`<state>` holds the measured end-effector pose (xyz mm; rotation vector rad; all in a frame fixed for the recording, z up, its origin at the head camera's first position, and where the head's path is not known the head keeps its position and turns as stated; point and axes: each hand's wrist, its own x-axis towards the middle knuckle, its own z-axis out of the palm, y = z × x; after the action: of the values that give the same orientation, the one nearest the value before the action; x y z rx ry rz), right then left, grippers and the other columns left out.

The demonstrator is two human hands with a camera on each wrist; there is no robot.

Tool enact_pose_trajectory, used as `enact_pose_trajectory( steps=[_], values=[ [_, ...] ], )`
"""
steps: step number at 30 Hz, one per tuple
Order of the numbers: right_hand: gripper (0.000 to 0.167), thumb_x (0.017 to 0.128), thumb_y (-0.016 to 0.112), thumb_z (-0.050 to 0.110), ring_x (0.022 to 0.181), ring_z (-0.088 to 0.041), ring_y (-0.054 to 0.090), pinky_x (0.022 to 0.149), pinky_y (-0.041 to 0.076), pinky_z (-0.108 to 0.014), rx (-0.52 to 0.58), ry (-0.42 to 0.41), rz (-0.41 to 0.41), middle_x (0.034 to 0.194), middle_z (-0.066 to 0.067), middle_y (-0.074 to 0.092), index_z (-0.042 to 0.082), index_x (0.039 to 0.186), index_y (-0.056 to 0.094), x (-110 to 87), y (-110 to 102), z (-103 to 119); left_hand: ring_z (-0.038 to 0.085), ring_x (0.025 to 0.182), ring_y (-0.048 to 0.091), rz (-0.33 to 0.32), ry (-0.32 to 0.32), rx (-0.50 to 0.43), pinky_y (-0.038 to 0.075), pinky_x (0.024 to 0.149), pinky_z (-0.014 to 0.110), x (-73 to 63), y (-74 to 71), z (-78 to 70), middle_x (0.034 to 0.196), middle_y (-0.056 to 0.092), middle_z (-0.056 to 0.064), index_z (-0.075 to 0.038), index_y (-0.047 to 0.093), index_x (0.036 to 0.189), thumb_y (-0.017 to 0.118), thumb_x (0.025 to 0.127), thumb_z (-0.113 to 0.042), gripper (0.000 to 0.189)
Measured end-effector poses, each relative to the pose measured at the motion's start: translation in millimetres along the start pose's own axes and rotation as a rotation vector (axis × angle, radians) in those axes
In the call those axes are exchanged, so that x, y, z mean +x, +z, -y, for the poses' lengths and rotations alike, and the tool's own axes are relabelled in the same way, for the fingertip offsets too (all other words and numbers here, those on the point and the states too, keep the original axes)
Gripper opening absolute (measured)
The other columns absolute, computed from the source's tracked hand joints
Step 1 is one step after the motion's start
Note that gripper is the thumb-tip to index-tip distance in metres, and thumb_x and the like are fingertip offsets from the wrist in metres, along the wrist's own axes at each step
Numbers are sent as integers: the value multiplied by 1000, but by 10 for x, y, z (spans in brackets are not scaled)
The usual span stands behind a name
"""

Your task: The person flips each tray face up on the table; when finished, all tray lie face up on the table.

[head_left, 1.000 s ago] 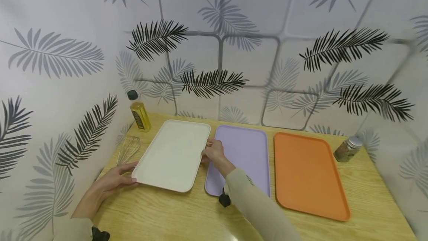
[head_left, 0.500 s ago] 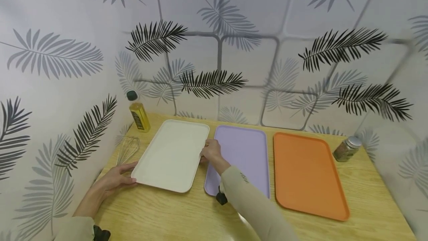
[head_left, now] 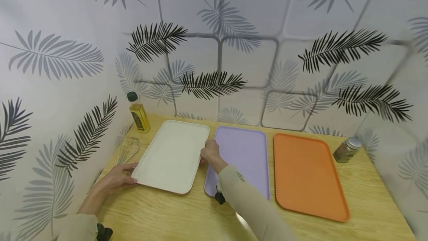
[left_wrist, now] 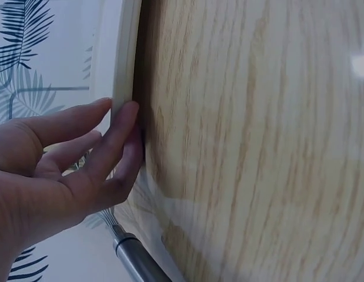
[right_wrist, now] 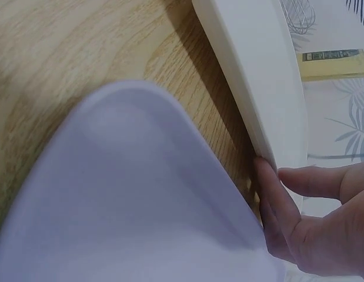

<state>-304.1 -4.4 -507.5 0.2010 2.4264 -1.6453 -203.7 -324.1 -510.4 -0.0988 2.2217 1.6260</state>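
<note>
A cream-white rectangular tray [head_left: 172,155] is at the left of the table, tilted a little in the head view. My left hand [head_left: 115,177] pinches its near left corner. In the left wrist view, the left hand [left_wrist: 82,158] has its thumb and fingers on opposite sides of the tray's rim [left_wrist: 126,53]. My right hand [head_left: 210,152] grips the right long edge. The right wrist view shows the right hand [right_wrist: 311,223] with its thumb and fingers about the white tray's edge [right_wrist: 246,82]. Beside that hand lies a lavender tray [head_left: 242,155], partly covered by the right forearm.
An orange tray [head_left: 309,174] lies at the right, with a silver-lidded glass jar [head_left: 346,151] behind its right side. A bottle of yellow oil [head_left: 141,118] stands at the back left. A wire whisk [head_left: 128,149] lies left of the white tray. Patterned walls close off the back and sides.
The right forearm has shifted slightly to the left. Both hands keep their hold on the white tray, which has barely moved.
</note>
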Motion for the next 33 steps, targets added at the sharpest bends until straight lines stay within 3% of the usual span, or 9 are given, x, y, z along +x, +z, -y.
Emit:
enact_pose_trajectory(
  steps=[6, 13, 17, 21, 24, 26, 29, 31, 33],
  values=[
    [43, 72, 53, -22, 58, -33, 69, 51, 58, -30, -136, -37, -10, 111, -37, 59, -20, 115, 55, 13, 35, -18, 31, 99, 58, -56, 0, 173, 57, 78, 33, 42, 42, -58, 130, 38, 45, 20, 27, 139, 63, 79, 16, 70],
    [53, 76, 49, -17, 56, -29, 68, 48, 55, -26, -180, -25, -7, 131, -37, 48, -19, 129, 45, -29, 26, -2, 34, 108, 58, -35, -38, 145, 57, 83, 42, 83, 71, -85, 138, 27, 47, 21, 22, 141, 61, 87, 9, 68],
    [49, 78, 49, -13, 59, -30, 68, 53, 56, -27, -177, -30, -13, 132, -35, 49, -19, 127, 47, -28, 34, -4, 34, 103, 60, -49, -27, 157, 57, 82, 42, 93, 78, -108, 132, 34, 48, 22, 22, 140, 59, 89, 6, 64],
    [47, 76, 48, -10, 73, -31, 65, 62, 55, -29, -191, -49, -28, 126, -32, 55, -19, 122, 51, -38, 38, -4, 39, 102, 61, -73, -26, 193, 58, 79, 41, 98, 98, -140, 131, 32, 50, 22, 25, 138, 55, 92, 3, 58],
    [49, 75, 48, -8, 75, -25, 55, 60, 47, -26, -189, -65, -23, 124, -30, 56, -19, 123, 51, -64, 29, -7, 42, 103, 61, -90, -40, 219, 59, 76, 40, 109, 119, -153, 133, 30, 49, 23, 28, 137, 52, 94, 0, 54],
    [53, 75, 48, -7, 65, -19, 48, 53, 41, -22, -164, -78, 3, 123, -29, 55, -20, 127, 47, -95, 8, -13, 42, 102, 61, -99, -41, 254, 59, 76, 41, 109, 139, -155, 133, 33, 48, 23, 30, 136, 50, 96, -3, 52],
    [50, 79, 48, -7, 47, -9, 35, 42, 30, -16, -123, -133, 70, 103, -32, 59, -22, 127, 44, -161, -70, -8, 46, 103, 60, -159, 13, 458, 55, 84, 48, 80, 201, -195, 128, 44, 44, 23, 38, 131, 48, 95, -6, 48],
    [50, 82, 48, -6, 43, -6, 30, 40, 30, -16, -108, -182, 102, 104, -33, 59, -21, 129, 43, -212, -158, 0, 49, 104, 58, -251, 83, 624, 51, 87, 55, 49, 268, -243, 122, 50, 42, 22, 45, 127, 50, 93, -8, 45],
    [48, 85, 50, -3, 54, -11, 50, 49, 46, -20, -133, -238, 107, 108, -33, 60, -18, 130, 45, -264, -277, 19, 52, 105, 55, -378, 164, 776, 47, 88, 61, 24, 359, -321, 117, 55, 39, 19, 51, 124, 52, 93, -11, 43]
  ],
)
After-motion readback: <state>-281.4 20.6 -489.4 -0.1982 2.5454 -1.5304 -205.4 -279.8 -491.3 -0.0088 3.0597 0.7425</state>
